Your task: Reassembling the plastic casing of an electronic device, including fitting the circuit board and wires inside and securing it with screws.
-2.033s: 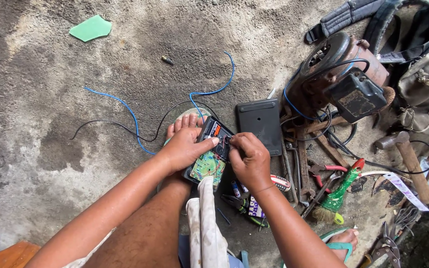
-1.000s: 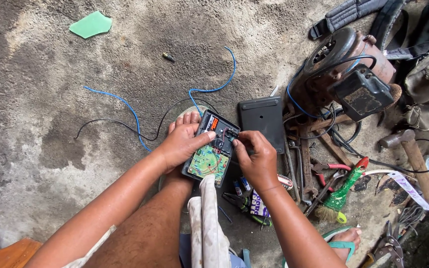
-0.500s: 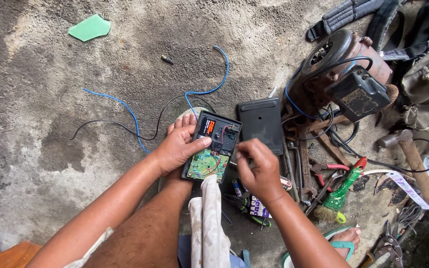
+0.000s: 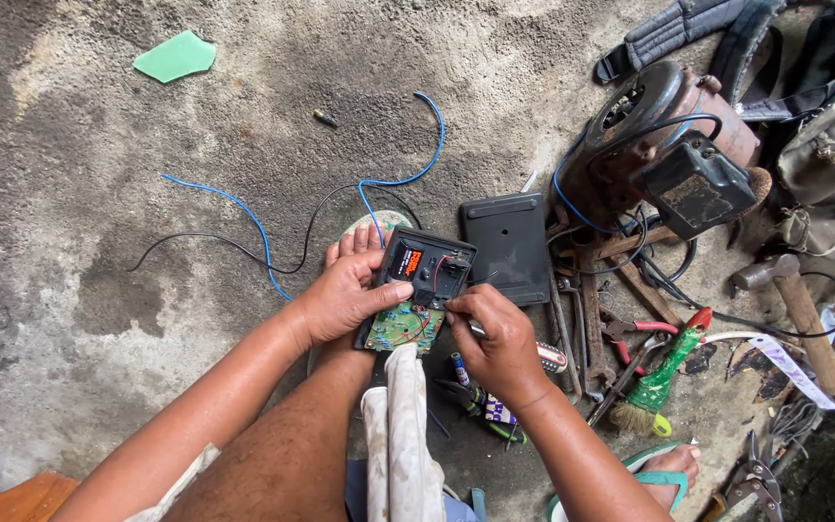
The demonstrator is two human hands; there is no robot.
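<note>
A rough concrete floor (image 4: 99, 193) lies below, with a green shard (image 4: 174, 56) far up at the left, a blue wire (image 4: 408, 174) and a black wire (image 4: 215, 242) looping across it. A flat black cover (image 4: 506, 246) lies just right of the hands. Beyond it sit a rusty motor (image 4: 669, 145), red-handled pliers (image 4: 649, 333), a hammer (image 4: 794, 309) and a small brush (image 4: 654, 391). A pale cloth (image 4: 403, 435) hangs over the person's knee, below the hands.

The left hand (image 4: 345, 295) is clamped on an open black box (image 4: 417, 290) with a green circuit board, thumb across its front, held above the knee. The right hand (image 4: 500, 338) is closed around a thin tool (image 4: 524, 348), its fingertips touching the box's right edge.
</note>
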